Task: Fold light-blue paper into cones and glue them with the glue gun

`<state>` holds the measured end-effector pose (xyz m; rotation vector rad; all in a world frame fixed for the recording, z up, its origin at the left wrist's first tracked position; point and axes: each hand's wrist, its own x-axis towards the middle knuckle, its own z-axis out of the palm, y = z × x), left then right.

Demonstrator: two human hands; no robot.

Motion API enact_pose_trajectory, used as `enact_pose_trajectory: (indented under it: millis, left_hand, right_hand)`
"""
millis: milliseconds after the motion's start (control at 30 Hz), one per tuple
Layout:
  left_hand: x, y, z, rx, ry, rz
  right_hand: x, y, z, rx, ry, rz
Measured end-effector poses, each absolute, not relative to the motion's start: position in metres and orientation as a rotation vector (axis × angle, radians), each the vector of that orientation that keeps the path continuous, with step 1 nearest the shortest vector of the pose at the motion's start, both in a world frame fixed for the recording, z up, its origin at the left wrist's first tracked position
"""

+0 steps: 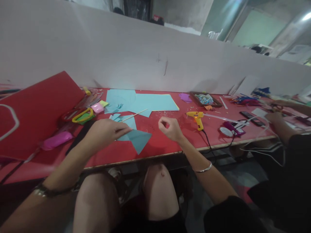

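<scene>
My left hand [107, 131] pinches a light blue paper triangle [140, 140] by one corner, with its point hanging down over the red table. To the right, my right hand [170, 127] is raised with thumb and fingertips together in a ring. Whether anything small sits between those fingertips cannot be made out. A thin wooden stick [136, 115] lies just beyond the left hand, across cut blue paper pieces [132, 123]. Behind both hands, larger light blue sheets [157, 102] lie flat. Right of my right hand rests a yellow glue gun [198, 120] with its cord over the table edge.
A red board [36, 113] leans at the left near a pink pouch [57, 140] and yellow-handled scissors [82, 116]. A tray of scraps [206, 99], a purple tape dispenser [233, 128] and a phone [252, 119] lie rightward. A co-worker's arm [282, 126] reaches in at the right.
</scene>
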<state>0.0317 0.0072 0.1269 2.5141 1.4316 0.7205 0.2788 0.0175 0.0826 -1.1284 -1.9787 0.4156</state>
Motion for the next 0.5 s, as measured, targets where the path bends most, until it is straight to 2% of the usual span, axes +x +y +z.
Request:
enact_pose_trajectory:
  millis: [133, 300, 500]
  left_hand:
    - [0.050, 0.010, 0.127, 2.492, 1.316, 0.719]
    - [0.064, 0.011, 0.117, 2.078, 1.307, 1.048]
    - [0.071, 0.009, 0.096, 2.002, 1.350, 1.044]
  right_hand:
    - [0.257, 0.010, 0.093, -0.921, -2.110, 0.704]
    - [0.240, 0.006, 0.086, -0.944, -1.950, 0.858]
    - [0.239, 0.004, 0.076, -1.005, -1.851, 0.963]
